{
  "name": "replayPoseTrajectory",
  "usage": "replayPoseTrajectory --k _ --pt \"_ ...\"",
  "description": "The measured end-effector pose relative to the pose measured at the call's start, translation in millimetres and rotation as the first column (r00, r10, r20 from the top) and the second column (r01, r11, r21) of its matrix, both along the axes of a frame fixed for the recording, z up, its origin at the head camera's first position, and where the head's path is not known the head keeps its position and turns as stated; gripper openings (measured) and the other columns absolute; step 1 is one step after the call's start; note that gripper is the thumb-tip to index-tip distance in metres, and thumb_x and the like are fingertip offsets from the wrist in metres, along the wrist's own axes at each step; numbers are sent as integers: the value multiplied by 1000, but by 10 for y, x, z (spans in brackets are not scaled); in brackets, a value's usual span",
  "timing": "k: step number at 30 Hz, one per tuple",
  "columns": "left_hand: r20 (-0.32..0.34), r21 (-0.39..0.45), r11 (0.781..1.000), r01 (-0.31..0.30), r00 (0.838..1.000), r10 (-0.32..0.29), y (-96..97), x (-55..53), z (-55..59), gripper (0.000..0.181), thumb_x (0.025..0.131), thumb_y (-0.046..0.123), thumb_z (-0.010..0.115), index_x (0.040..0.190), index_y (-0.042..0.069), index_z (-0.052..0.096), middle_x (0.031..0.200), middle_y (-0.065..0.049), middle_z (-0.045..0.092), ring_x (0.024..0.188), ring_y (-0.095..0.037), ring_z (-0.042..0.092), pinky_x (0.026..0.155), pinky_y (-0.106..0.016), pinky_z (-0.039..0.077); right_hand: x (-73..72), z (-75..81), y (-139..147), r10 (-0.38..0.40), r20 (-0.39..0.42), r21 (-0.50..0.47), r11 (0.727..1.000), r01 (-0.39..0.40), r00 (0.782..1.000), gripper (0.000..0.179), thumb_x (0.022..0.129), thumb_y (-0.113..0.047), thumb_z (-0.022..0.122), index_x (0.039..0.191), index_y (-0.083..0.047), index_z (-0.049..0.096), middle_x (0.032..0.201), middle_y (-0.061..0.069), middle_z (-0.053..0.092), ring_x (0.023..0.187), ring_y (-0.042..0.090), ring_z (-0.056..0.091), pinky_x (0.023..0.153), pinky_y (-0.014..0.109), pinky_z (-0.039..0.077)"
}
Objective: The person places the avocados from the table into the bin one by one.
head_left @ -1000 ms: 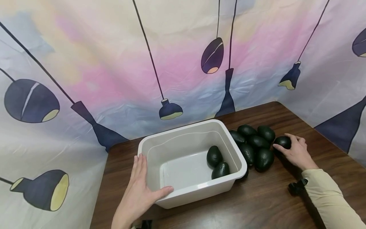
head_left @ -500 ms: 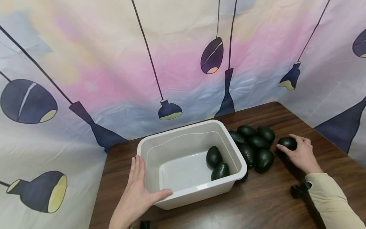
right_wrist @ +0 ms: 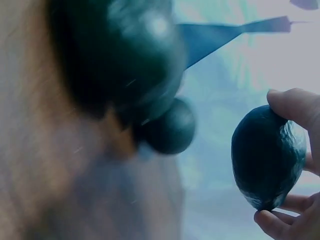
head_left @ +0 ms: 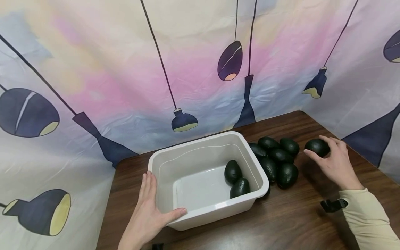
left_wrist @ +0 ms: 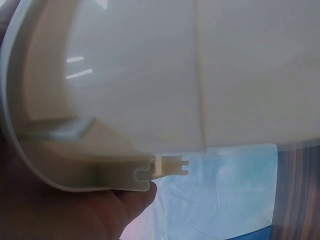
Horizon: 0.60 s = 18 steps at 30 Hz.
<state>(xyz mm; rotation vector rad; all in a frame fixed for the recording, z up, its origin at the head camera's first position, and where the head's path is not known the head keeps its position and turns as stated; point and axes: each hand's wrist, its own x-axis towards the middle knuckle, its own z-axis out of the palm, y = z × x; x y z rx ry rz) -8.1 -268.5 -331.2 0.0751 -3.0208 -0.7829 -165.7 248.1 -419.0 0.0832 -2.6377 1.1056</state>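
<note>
Thumb and fingers of my right hand (head_left: 340,165) pinch a dark green avocado (head_left: 317,147) above the table's right side. The right wrist view shows that avocado (right_wrist: 267,155) from the side, gripped at its two ends. A pale grey plastic tub (head_left: 215,212) stands left of it, with two avocados (head_left: 233,172) lying at its right end. My left hand (head_left: 145,210) rests at the tub's near left corner, thumb along the front rim and straight fingers along the left side. In the left wrist view, the hand's outer part shows under the tub's rim (left_wrist: 75,189).
Several avocados (head_left: 281,155) cluster against the tub's right side, some partly hidden behind its rim. The brown wooden table (head_left: 281,215) ends at a cloth backdrop (head_left: 203,86) printed with lamps.
My right hand has drawn the avocado rightward, away from the cluster, and raised it off the table. My left hand keeps its place on the tub; the head view shifts slightly.
</note>
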Motion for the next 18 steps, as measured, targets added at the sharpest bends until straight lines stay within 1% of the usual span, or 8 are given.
replayPoseTrajectory --k 5,10,15,18 --pt "6 11 1000 -6 1000 6 -3 2 9 132 63 74 67 150 5 -4 155 -4 -16 142 -24 -11 105 -58 20 49 261 -138 8 -68 0 1000 -8 998 78 85 -37 69 147 -8 31 148 27 14 131 51 17 90 69 22" --pt "15 27 1000 -8 1000 8 -3 -3 10 132 63 74 67 150 7 -5 154 -2 -18 142 -23 -13 105 -58 19 118 501 -278 13 -152 -20 1000 -16 988 76 82 -32 74 145 -12 37 149 20 19 134 45 20 95 69 21" --pt "9 24 1000 -9 1000 8 -6 -3 5 131 63 73 68 150 7 -4 155 -2 -17 142 -23 -12 105 -58 19 174 657 -387 33 -241 -41 998 -44 970 74 79 -25 77 143 -16 42 148 16 24 133 42 24 97 68 20" --pt "5 25 1000 -10 1000 10 -6 3 -2 131 63 73 68 150 7 -4 155 -1 -17 142 -23 -11 105 -58 20 214 728 -435 46 -281 -49 997 -63 959 74 78 -21 79 143 -18 43 148 14 26 134 39 25 99 66 20"
